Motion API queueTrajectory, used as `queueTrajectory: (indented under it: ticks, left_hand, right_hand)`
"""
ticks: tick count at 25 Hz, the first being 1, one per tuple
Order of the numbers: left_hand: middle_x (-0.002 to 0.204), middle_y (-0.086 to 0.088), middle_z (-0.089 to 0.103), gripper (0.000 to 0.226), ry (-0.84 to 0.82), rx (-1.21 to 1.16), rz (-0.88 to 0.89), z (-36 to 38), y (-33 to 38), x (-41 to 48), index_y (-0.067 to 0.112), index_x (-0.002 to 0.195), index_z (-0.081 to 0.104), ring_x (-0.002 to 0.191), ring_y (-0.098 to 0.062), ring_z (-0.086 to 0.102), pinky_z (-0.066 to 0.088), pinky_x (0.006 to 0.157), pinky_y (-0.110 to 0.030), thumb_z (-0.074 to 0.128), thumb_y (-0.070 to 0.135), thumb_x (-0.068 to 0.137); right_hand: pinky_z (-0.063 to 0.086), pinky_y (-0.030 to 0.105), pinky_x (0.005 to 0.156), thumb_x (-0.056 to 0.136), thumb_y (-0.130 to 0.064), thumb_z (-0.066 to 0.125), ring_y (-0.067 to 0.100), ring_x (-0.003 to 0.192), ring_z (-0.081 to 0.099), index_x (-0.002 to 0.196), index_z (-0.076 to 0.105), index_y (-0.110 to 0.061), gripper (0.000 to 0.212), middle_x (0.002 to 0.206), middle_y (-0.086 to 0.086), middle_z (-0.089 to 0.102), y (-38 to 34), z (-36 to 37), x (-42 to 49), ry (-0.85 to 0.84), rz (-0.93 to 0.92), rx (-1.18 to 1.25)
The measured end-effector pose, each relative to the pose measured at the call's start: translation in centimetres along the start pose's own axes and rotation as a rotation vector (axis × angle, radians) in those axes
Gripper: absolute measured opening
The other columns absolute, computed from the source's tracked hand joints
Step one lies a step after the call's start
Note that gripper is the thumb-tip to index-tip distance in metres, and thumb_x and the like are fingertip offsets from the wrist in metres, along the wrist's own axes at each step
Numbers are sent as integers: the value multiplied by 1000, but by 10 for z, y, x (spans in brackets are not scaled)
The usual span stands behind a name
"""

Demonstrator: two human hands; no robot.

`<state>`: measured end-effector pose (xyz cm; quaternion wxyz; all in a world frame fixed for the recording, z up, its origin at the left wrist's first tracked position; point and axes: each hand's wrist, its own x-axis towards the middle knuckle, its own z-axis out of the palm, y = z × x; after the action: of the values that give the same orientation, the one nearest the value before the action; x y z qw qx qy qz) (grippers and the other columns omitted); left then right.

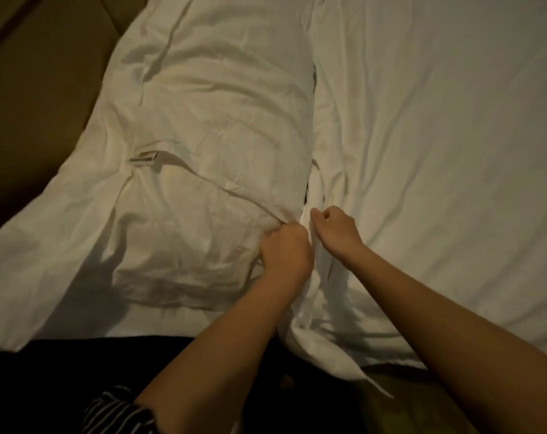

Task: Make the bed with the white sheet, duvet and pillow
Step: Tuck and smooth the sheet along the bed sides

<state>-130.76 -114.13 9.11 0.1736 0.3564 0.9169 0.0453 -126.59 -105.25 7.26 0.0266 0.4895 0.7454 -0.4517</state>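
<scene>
A white pillow (212,120) in a creased white case lies on the left part of the bed, with a small label (143,158) near its open hem. My left hand (284,249) is fisted round the case's hem at the pillow's right corner. Just to its right, my right hand (335,230) grips a bunched fold of white fabric (324,277) that trails down over the bed's near edge. A smooth white sheet (438,151) covers the right part of the bed. I cannot tell whether the bunched fold belongs to the case or the sheet.
A tan padded headboard or wall (46,73) runs along the left. Below the bed's near edge lies dark floor (109,364). A striped dark sleeve or garment (118,408) shows at the bottom.
</scene>
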Motion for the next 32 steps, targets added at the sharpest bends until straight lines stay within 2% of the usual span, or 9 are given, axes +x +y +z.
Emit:
queueTrajectory:
  ticks: [3,5,7,11,16,20,23,27,32]
  left_hand:
    - [95,-5,70,19,-6,-1,-48,16,11,23,12,94,68,85,-21,68,36,62,-25,56,27,94]
    - [55,0,65,21,121,6,4,28,16,30,18,58,67,46,-14,62,28,45,-16,85,26,65]
    - [37,2,51,36,116,-27,44,39,18,35,18,43,57,26,-12,47,26,37,-11,93,24,45]
    - [37,3,48,37,184,-32,98,40,4,30,18,42,52,27,-12,45,21,44,-14,86,30,48]
    - [42,1,51,25,329,-113,220,20,-17,3,16,46,53,32,-13,45,22,45,-14,65,30,64]
    - [42,-2,50,30,531,-190,236,-11,-50,-36,14,48,53,31,-17,46,26,37,-15,48,33,71]
    - [41,-3,50,29,583,-181,174,-31,-92,-54,14,50,53,30,-18,47,28,33,-16,55,33,71]
    - [42,-4,52,33,524,-25,114,-24,-120,-50,12,56,60,30,-19,49,28,29,-18,90,24,47]
    - [59,-3,62,35,517,-162,5,4,-117,-58,13,76,61,46,-23,59,39,36,-24,85,34,62]
  right_hand:
    - [44,36,79,95,-53,33,26,92,57,107,49,-9,48,102,10,57,7,7,36,-59,80,-144]
    - [42,35,80,95,-59,31,30,104,56,120,45,-7,59,116,12,56,12,6,51,-50,87,-208]
    - [38,33,76,96,-57,29,30,106,56,123,44,-6,59,119,13,56,9,3,64,-45,73,-278]
    - [37,30,72,102,-36,22,30,99,57,116,52,-6,45,115,15,59,-4,6,66,-62,-29,-353]
    - [34,27,73,103,-32,25,32,100,56,113,55,-3,43,114,17,60,-23,0,25,-2,-90,-197]
    - [43,32,83,103,-31,28,33,103,58,112,57,-3,42,116,20,61,-65,4,-23,-31,-220,-104]
    - [45,37,89,103,-31,28,35,106,57,116,57,-5,41,119,19,61,-99,30,-46,-38,-305,-77]
    - [43,37,90,103,-35,25,35,110,55,121,54,-9,43,124,18,59,-107,59,-48,-58,-284,-93]
    - [43,30,90,101,-41,33,26,112,56,127,53,-11,45,125,9,60,-89,62,-45,-40,-267,106]
